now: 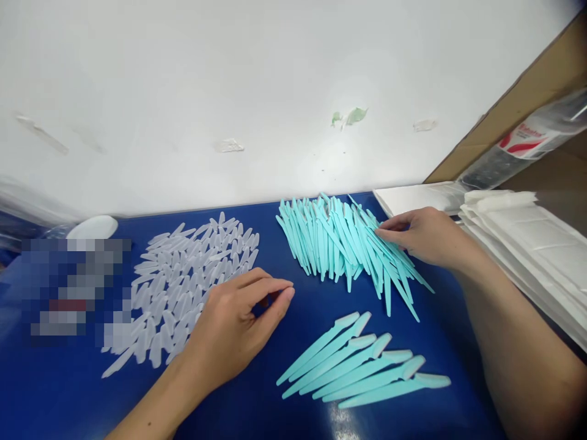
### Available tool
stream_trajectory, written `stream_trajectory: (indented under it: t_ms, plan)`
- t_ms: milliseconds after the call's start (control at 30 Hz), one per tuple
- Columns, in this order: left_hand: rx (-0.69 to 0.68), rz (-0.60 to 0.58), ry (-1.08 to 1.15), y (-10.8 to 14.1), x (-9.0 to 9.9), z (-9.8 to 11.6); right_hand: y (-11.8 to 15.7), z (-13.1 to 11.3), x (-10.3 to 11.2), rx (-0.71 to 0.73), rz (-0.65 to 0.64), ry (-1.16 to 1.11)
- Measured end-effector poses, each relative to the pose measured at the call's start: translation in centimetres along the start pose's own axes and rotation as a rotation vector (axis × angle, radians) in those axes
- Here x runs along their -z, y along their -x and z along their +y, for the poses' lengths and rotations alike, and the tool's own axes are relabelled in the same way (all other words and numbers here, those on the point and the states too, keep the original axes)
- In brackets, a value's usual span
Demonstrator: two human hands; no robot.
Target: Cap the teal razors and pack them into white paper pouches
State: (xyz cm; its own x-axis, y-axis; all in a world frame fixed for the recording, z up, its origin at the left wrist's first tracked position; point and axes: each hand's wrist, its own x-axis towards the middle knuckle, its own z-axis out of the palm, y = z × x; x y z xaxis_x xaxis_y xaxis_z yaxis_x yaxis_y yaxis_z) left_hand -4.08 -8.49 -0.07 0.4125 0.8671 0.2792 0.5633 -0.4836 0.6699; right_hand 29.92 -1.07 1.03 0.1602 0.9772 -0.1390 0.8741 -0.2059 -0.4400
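Backdrop: a plain white upright wall (275, 73) behind everything.
Work surface: a glossy dark-blue tabletop (257, 394) meeting the wall's foot.
Right edge: a brown cardboard panel (527, 95), slanting upward.
Stack: flat white packets (550, 238), piled on the right beside the right forearm.
Turquoise heap: many slim, tapering turquoise plastic sticks (321, 238), overlapping on the tabletop near the wall, right of centre.
Pale heap: many small, narrow, translucent whitish plastic sleeves (183, 260), spread left of centre, partly behind the left hand.
Bottle: a clear plastic bottle with a red-and-white label (532, 137), tilted against the cardboard panel.
Near row: seven turquoise sticks with pale, wider ends (364, 371), fanned side by side at the front, apart from the heap.
Left hand: the left hand (236, 324) has thumb and forefinger nearly meeting; cannot tell whether anything is pinched.
Right hand: the right hand (426, 235), fingers bent, is at the turquoise heap's right end; its grip is hidden.
Disc: a round white object (94, 227) at the far left.
Wall scraps: small torn whitish and green bits (356, 116).
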Motion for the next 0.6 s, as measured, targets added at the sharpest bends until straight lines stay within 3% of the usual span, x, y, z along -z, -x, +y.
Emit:
stream_trajectory:
  t_ms: [200,367,433,500,600]
  plan:
    - [0.009,-0.015,0.016,0.1,-0.1,0.0,-0.1,0.8,0.4,-0.028,-0.006,-0.107]
    - [0.09,0.085,-0.031,-0.5,2.1,-0.2,1.9,-0.2,1.7,0.085,0.042,-0.314]
    - [0.246,0.154,0.029,-0.6,3.3,-0.7,3.3,-1.6,1.4,0.207,-0.025,-0.5]
    - [0.405,0.178,0.224,-0.6,4.4,-1.5,4.8,-3.4,0.5,0.312,-0.205,-0.578]
    - [0.526,0.101,0.564,-0.5,5.0,-2.5,6.6,-5.8,-1.3,0.469,-0.422,-0.524]
